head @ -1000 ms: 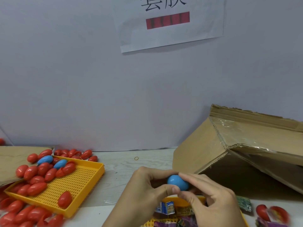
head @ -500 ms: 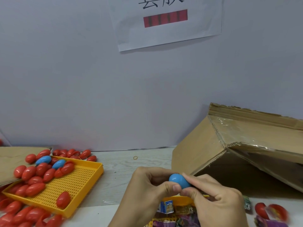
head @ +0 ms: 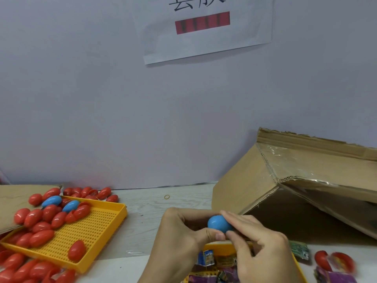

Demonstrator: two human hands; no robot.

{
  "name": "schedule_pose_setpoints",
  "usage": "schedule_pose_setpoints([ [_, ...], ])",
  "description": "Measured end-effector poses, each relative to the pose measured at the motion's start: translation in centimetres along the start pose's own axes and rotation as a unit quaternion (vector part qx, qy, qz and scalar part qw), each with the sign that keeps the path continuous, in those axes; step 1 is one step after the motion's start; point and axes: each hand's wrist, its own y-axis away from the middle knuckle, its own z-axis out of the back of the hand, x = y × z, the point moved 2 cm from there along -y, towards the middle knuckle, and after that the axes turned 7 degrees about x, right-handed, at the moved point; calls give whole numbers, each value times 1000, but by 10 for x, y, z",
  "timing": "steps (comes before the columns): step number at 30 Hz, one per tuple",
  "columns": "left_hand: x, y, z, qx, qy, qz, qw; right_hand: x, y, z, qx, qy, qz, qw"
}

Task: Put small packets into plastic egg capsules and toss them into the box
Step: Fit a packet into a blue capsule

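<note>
Both hands hold one blue egg capsule [head: 217, 223] in front of me, above a yellow tray [head: 220, 247] of small packets [head: 207, 258]. My left hand [head: 183, 240] curls round its left side with the thumb underneath. My right hand [head: 259, 244] pinches its right end with fingertips and thumb. Whether the capsule is fully closed is hidden by the fingers. The cardboard box [head: 306, 186] lies tipped on its side at the right, its dark opening facing me.
A yellow perforated tray [head: 95, 233] at the left holds several red capsules [head: 40, 237] and two blue ones [head: 52, 201]; more red capsules lie around it. Loose red halves [head: 334, 260] and packets sit at the lower right. A rubber band [head: 166, 197] lies on the table.
Both hands and the blue capsule have risen slightly and shifted a little right. The grip on it looks the same.
</note>
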Motion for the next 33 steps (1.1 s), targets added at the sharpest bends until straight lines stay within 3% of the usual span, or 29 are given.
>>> schedule_pose_setpoints([
  [4,2,-1,-5,-46,-126,-101,986,0,0,-9,25,-131,-111,985],
  [8,7,-8,-16,-65,-300,-239,921,-5,-6,-8,19,-230,-174,957],
  [11,12,-11,-22,-64,-373,-280,882,-12,-8,-4,50,-264,-201,942],
  [13,12,-11,-20,-38,-337,-236,911,-16,-9,-3,70,-293,-212,930],
  [17,14,-5,-6,37,-120,-76,989,-18,-9,-3,89,-389,-202,894],
  [20,12,-2,-5,102,57,-29,993,-18,-10,-4,85,-459,-196,862],
  [25,9,-3,-14,19,69,-40,997,-19,-10,-2,96,-440,-164,878],
  [30,8,-2,-17,-12,46,-52,998,-19,-10,-1,90,-412,-144,896],
  [33,5,-1,-17,-5,41,-53,998,-16,-10,-1,83,-434,-153,884],
])
